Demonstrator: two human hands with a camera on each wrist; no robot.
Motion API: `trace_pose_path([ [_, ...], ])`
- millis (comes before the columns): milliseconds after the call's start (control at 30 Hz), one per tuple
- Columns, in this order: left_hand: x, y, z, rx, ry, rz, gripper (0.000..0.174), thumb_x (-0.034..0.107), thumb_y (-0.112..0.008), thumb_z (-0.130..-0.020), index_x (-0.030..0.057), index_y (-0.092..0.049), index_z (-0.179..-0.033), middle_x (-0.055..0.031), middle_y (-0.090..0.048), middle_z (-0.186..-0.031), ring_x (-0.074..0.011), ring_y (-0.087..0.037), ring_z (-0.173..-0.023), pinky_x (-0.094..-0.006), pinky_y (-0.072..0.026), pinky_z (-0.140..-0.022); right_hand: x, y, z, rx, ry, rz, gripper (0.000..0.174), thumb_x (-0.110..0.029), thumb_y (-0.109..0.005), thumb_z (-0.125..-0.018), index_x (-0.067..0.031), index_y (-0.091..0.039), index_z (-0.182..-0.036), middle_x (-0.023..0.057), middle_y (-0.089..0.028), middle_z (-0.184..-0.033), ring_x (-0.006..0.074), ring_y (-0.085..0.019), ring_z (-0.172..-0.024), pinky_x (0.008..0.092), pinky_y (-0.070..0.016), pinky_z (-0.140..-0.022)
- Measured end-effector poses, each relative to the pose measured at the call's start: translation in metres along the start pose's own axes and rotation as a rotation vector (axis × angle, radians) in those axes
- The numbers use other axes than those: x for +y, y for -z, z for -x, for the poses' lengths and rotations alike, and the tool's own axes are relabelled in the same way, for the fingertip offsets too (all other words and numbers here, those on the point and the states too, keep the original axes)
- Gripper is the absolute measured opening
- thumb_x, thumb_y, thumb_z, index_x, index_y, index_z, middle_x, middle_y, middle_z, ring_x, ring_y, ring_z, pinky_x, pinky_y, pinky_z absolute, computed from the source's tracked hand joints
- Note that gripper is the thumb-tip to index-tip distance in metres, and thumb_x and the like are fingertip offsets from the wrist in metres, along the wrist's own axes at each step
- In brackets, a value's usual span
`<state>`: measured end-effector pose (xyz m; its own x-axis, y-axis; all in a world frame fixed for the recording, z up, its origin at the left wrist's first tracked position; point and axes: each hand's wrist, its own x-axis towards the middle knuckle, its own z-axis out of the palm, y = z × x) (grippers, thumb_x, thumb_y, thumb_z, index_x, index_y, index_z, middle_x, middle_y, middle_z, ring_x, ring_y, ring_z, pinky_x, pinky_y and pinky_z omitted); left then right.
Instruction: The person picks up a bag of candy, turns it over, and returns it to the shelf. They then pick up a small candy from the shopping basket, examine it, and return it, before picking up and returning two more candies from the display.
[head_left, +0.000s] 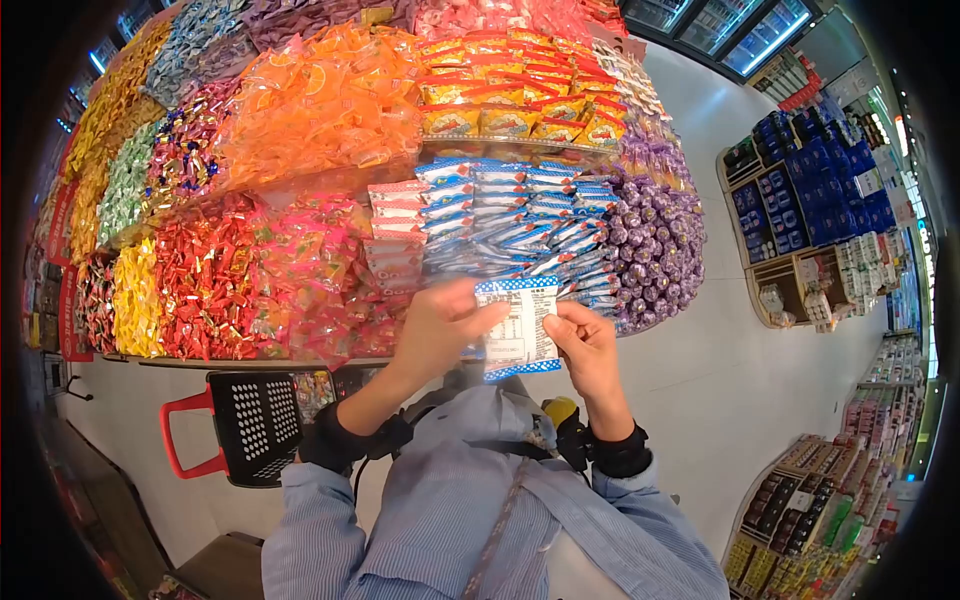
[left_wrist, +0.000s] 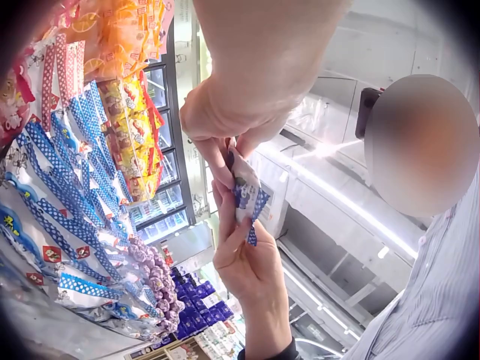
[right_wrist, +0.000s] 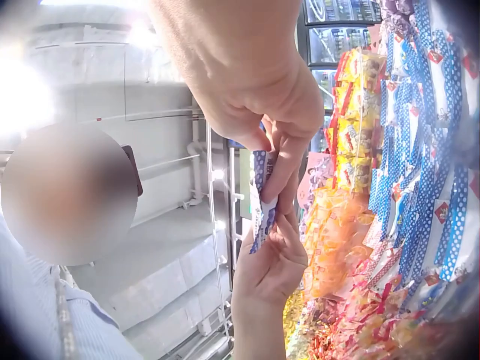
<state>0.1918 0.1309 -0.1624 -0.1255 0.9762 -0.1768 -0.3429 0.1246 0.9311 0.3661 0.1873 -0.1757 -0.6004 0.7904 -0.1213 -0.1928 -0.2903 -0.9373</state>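
Observation:
A small white snack packet (head_left: 521, 330) with blue polka-dot ends is held up between both hands, its printed back toward the head camera. My right hand (head_left: 588, 350) pinches its right side, thumb on the printed face. At the left side my left hand (head_left: 438, 325) grips it with the thumb over the face; some of its fingers are blurred. Both wrist views show the packet edge-on, with fingers behind it. Just beyond the hands lie similar blue-and-white packets (head_left: 500, 215) in a display bin.
The tiered display holds orange-wrapped sweets (head_left: 320, 110), yellow packets (head_left: 510, 120), red sweets (head_left: 205, 285) and purple-wrapped balls (head_left: 655, 240). A black shopping basket (head_left: 262, 425) with a red handle stands below left. Stocked shelves (head_left: 815, 200) are at the right.

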Motion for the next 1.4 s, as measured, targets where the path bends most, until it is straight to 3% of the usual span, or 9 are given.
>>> trace_pose_path([
  [700, -0.012, -0.013, -0.006, 0.047, -0.175, -0.088, 0.022, 0.004, -0.056, -0.078, -0.0041, -0.054, -0.099, -0.0036, -0.059, -0.082, -0.0063, -0.052, -0.075, -0.0205, -0.0432, -0.066, -0.015, 0.015, -0.005, -0.065, -0.042, 0.002, 0.023, -0.014, -0.047, -0.086, 0.0004, -0.053, -0.103, 0.0003, -0.057, -0.081, 0.0028, -0.051, -0.066, 0.0164, -0.0412, -0.055],
  [833, 0.002, -0.017, -0.006, 0.009, -0.093, -0.078, 0.021, 0.006, -0.056, -0.079, -0.0033, -0.054, -0.098, -0.0048, -0.060, -0.083, -0.0060, -0.053, -0.075, -0.0207, -0.0433, -0.065, -0.012, 0.024, -0.005, -0.102, -0.026, 0.037, 0.023, -0.013, -0.047, -0.085, 0.0024, -0.052, -0.102, 0.0034, -0.059, -0.082, 0.0046, -0.054, -0.067, 0.0165, -0.0421, -0.054],
  [867, 0.006, -0.017, -0.006, -0.005, -0.095, -0.044, 0.020, 0.000, -0.053, -0.079, -0.0049, -0.052, -0.099, -0.0084, -0.061, -0.086, -0.0094, -0.057, -0.076, -0.0215, -0.0467, -0.065, -0.013, 0.023, -0.004, -0.095, -0.028, 0.046, 0.023, -0.013, -0.047, -0.085, 0.0022, -0.053, -0.101, 0.0031, -0.059, -0.082, 0.0046, -0.054, -0.067, 0.0166, -0.0420, -0.054],
  [967, -0.005, -0.009, -0.009, 0.020, -0.191, -0.182, 0.019, 0.000, -0.053, -0.079, -0.0050, -0.053, -0.097, -0.0078, -0.062, -0.084, -0.0088, -0.057, -0.074, -0.0211, -0.0463, -0.064, -0.014, 0.012, -0.005, -0.045, -0.014, 0.002, 0.021, -0.014, -0.047, -0.085, 0.0010, -0.054, -0.099, 0.0000, -0.057, -0.078, 0.0028, -0.051, -0.063, 0.0165, -0.0411, -0.054],
  [1200, 0.000, -0.008, -0.005, -0.014, -0.141, -0.072, 0.021, -0.001, -0.055, -0.078, -0.0051, -0.052, -0.098, -0.0064, -0.061, -0.085, -0.0073, -0.056, -0.075, -0.0199, -0.0451, -0.065, -0.009, 0.014, -0.005, -0.048, -0.008, 0.041, 0.022, -0.015, -0.048, -0.085, -0.0002, -0.055, -0.099, -0.0029, -0.055, -0.074, -0.0006, -0.043, -0.058, 0.0139, -0.0305, -0.049],
  [1400, -0.001, -0.004, -0.002, 0.002, -0.156, -0.097, 0.022, -0.001, -0.055, -0.078, -0.0050, -0.053, -0.099, -0.0072, -0.061, -0.085, -0.0082, -0.057, -0.075, -0.0206, -0.0458, -0.065, -0.008, 0.008, -0.004, -0.034, 0.002, 0.037, 0.022, -0.015, -0.048, -0.085, 0.0002, -0.055, -0.100, -0.0021, -0.056, -0.075, -0.0004, -0.045, -0.060, 0.0144, -0.0327, -0.051],
])
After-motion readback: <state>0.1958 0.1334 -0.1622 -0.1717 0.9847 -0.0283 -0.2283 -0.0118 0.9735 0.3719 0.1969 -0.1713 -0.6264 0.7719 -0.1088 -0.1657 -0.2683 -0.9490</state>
